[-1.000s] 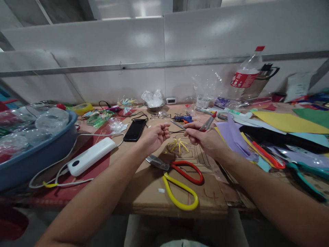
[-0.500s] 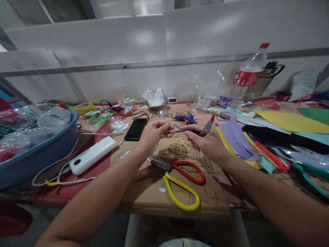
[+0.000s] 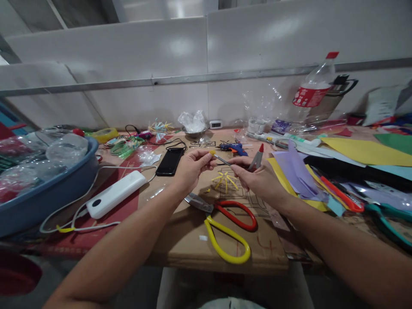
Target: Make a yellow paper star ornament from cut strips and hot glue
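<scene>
My left hand (image 3: 197,166) pinches a small yellow piece (image 3: 212,152) between thumb and fingertips. A thin metal-tipped tool with a grey and red handle (image 3: 258,158) is held in my right hand (image 3: 254,174), its tip touching or very near the yellow piece. Below the hands a yellow spoked piece (image 3: 225,182) rests on the cardboard (image 3: 174,249). Scissors (image 3: 232,253) with one red and one yellow handle lie in front of it, blades toward the left.
Around lie a black phone (image 3: 170,162), a white power bank (image 3: 116,194) with cables and a blue glue gun (image 3: 234,148). A blue basin (image 3: 64,193) stands left. Coloured sheets (image 3: 370,151) and a red cutter (image 3: 341,194) are at right; a bottle (image 3: 310,95) stands behind.
The tool in my right hand has tilted slightly, its red end a little further left. My left hand has barely moved, and the yellow piece shows a bit more.
</scene>
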`<state>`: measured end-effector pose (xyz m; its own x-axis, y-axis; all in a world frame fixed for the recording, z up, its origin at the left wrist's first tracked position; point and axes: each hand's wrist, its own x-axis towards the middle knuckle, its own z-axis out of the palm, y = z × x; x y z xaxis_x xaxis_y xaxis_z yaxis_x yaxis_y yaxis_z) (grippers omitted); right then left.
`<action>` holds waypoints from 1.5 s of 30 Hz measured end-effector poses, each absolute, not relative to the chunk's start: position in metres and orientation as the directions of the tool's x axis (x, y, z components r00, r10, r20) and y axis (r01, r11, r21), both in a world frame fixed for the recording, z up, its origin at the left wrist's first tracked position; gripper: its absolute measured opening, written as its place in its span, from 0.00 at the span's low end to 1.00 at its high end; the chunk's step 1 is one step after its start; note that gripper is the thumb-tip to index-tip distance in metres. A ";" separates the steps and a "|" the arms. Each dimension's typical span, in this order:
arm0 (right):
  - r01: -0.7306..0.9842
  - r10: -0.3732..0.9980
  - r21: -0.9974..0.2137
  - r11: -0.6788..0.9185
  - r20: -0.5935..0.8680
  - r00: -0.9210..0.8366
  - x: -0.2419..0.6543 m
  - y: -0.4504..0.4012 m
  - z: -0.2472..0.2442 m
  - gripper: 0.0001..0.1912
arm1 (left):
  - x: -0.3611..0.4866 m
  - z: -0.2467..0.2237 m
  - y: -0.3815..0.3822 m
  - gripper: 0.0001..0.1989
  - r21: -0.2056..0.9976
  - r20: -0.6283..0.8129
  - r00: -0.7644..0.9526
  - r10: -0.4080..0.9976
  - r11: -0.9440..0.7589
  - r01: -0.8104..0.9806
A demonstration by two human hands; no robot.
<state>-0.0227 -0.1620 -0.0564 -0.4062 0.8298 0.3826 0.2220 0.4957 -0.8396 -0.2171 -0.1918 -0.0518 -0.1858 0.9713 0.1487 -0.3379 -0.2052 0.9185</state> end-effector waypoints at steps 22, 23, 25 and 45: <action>0.280 0.819 -0.794 0.539 0.416 -0.395 -0.023 -0.167 -0.058 0.15 | -0.215 -0.056 -0.195 0.11 0.936 0.340 -0.258 0.904 -0.352 0.001; 0.282 0.819 -0.794 0.539 0.416 -0.396 -0.023 -0.167 -0.058 0.15 | -0.215 -0.055 -0.195 0.11 0.935 0.345 -0.262 0.901 -0.354 0.015; 0.288 0.818 -0.791 0.541 0.414 -0.400 -0.023 -0.167 -0.058 0.16 | -0.215 -0.054 -0.196 0.11 0.933 0.355 -0.265 0.897 -0.356 0.043; 0.433 0.745 -0.607 0.667 0.535 -0.398 -0.022 -0.166 -0.055 0.12 | -0.215 -0.054 -0.197 0.09 0.924 0.377 -0.312 0.872 -0.329 0.197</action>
<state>-0.0223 -0.1659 -0.0555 -0.3981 0.7454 0.5347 0.4331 0.6666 -0.6067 -0.2146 -0.1971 -0.0541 -0.3125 0.8719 0.3769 0.1973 -0.3286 0.9236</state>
